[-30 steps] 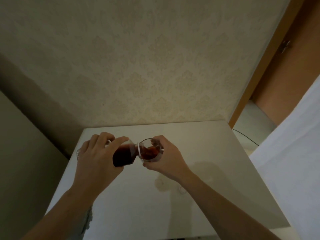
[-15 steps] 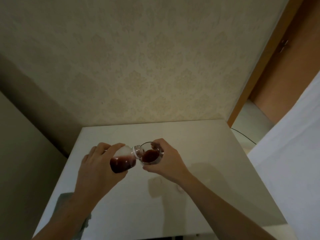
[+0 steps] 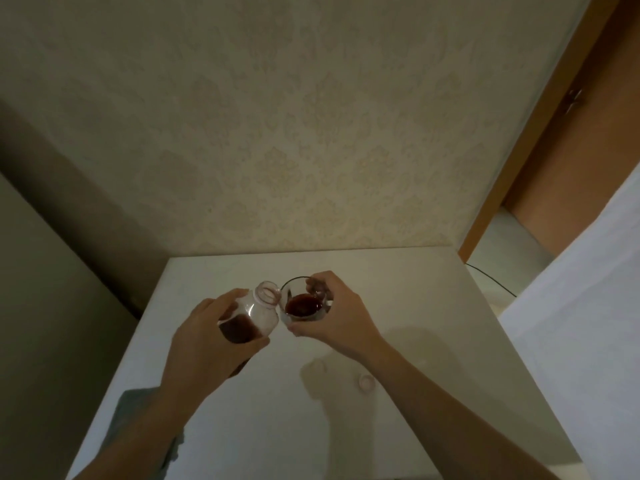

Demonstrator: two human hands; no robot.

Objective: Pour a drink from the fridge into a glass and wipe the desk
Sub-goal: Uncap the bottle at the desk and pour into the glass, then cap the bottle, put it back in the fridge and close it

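Fingers (image 3: 242, 344) around half-full bottle (image 3: 254, 315) of dark drink, others (image 3: 313, 329) gripping part-filled glass (image 3: 303, 303).

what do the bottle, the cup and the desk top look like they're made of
Bottle: clear, probably plastic; the dark drink shows through. Cup: transparent, likely glass, thin glinting rim. Desk top: smooth off-white, maybe laminate; it faintly mirrors the arms.

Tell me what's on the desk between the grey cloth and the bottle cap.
Nothing: in the head view the desk is bare between the grey cloth and the bottle cap.
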